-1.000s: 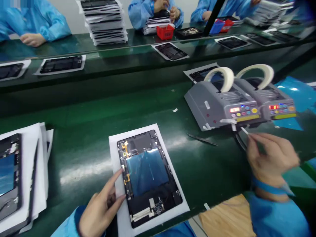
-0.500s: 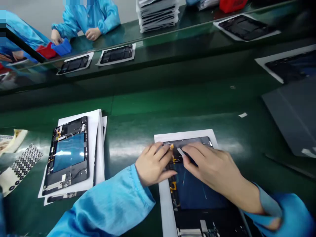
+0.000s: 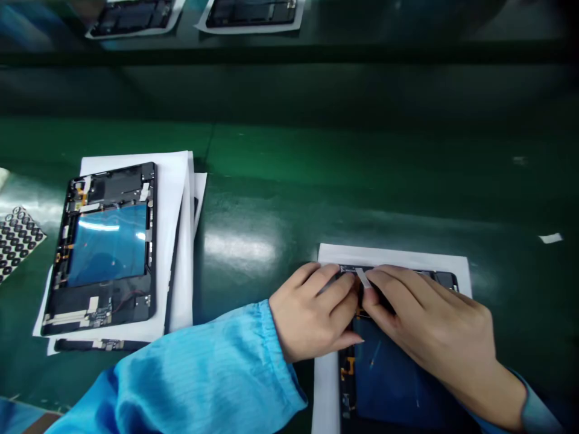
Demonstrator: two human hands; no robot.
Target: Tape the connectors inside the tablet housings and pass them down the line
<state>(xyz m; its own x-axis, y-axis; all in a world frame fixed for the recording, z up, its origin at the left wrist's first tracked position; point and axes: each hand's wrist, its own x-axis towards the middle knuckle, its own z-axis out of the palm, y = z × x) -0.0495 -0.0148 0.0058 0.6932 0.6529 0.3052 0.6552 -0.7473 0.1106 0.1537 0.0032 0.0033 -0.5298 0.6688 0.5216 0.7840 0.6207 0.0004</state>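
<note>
A tablet housing [image 3: 398,380] with a dark blue battery panel and orange flex parts lies on a white paper sheet [image 3: 393,256]. Its top end sits under both hands. My left hand [image 3: 314,313] has its fingers curled over that end. My right hand [image 3: 429,325] presses down beside it, fingertips on a narrow white tape strip [image 3: 363,278]. The hands hide most of the housing's top end. Another open tablet housing [image 3: 106,247] lies to the left on a stack of white paper [image 3: 176,241].
A sheet of black ring stickers [image 3: 15,241] sits at the far left of the green bench [image 3: 289,144]. A small white scrap [image 3: 550,238] lies to the right. More tablets on paper [image 3: 251,15] lie on the far bench.
The view has tilted down and the co-workers have left the frame. Both hands were apart a second ago; they have since closed in on the housing's top end around the white strip.
</note>
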